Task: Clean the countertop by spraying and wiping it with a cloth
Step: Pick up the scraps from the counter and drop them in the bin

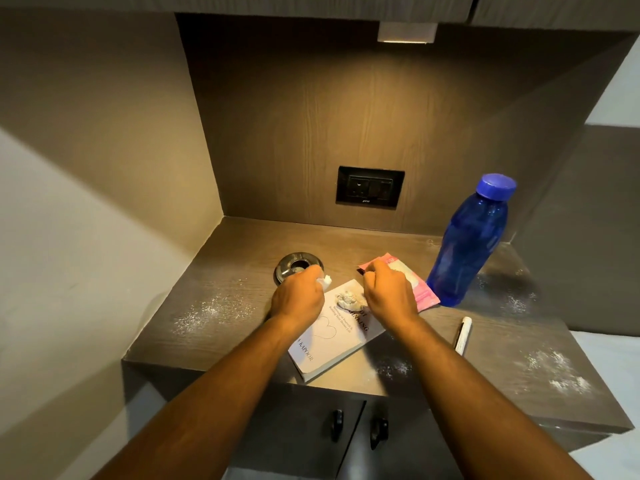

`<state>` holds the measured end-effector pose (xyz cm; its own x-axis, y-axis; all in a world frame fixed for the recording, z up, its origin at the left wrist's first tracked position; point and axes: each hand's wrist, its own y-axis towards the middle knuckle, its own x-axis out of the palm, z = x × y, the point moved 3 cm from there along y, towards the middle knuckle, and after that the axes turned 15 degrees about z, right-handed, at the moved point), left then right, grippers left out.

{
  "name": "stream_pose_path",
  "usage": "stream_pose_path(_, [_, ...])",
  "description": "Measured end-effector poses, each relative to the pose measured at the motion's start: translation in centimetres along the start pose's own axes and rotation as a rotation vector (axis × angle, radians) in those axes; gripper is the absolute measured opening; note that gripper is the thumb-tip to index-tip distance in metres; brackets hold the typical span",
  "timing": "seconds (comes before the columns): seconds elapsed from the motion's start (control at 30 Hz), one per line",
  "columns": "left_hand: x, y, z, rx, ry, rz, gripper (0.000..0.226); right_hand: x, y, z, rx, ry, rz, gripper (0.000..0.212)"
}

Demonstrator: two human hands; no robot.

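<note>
Over the middle of the countertop (242, 268), both hands are curled into loose fists. Left hand (298, 295): fingers closed on a small white crumpled scrap (325, 281), which protrudes at the thumb side; cloth or tissue, cannot tell which. Right hand (388, 293): fingers curled shut, contents not visible; cannot tell whether it grips anything. Between the hands, a grey-white crumpled wad (350, 298) rests on a white book (334, 336), which lies at an angle with one corner overhanging the front edge. Just beyond the left hand, a round metal ashtray (298, 264). Under and beyond the right hand, a pink packet (420, 292), flat on the surface. Right of the packet, touching or nearly so, a blue bottle (472, 242) stands upright, cap on. Near the front right, a white pen (463, 336). White powder patches (204, 313) are scattered at left, centre front and right of the counter. Black wall socket (370, 186) on the back panel.
</note>
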<state>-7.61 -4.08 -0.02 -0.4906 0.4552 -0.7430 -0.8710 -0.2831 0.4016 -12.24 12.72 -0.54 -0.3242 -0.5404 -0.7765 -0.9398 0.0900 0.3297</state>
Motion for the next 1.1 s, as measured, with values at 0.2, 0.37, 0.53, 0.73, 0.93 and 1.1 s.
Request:
stream_pose_path(0.2, [1.1,-1.2,-1.1,-0.176,-0.130,-0.160,0.024,3.1,-1.3,0.0,-0.278,-0.324,-0.155,0.045])
stream_pose_path(0.37, [0.2,-1.6,-2.1,-0.311,-0.149,-0.137,0.038,3.5,-1.7,-0.8,-0.356,-0.396,-0.148,0.043])
stream_pose_path(0.53, [-1.4,-0.9,0.3,-0.335,-0.307,-0.145,0.034,-0.6,-1.9,0.0,0.233,0.051,-0.012,0.033])
stream_pose_path(0.73, [0.4,-4.7,11.1,-0.528,-0.706,-0.447,0.018,-9.7,-7.6,5.3,0.824,0.678,0.542,0.034])
stream_pose_path(0.93, [7.9,-19.3,17.7,-0.356,-0.648,-0.910,0.024,-14.2,-22.1,15.7,1.270,0.707,0.604,0.032])
stream_pose_path(1.1, [15.2,-30.5,16.2,-0.408,-0.418,-1.225,0.024,-10.8,-33.2,25.1,1.508,0.586,0.532,0.030])
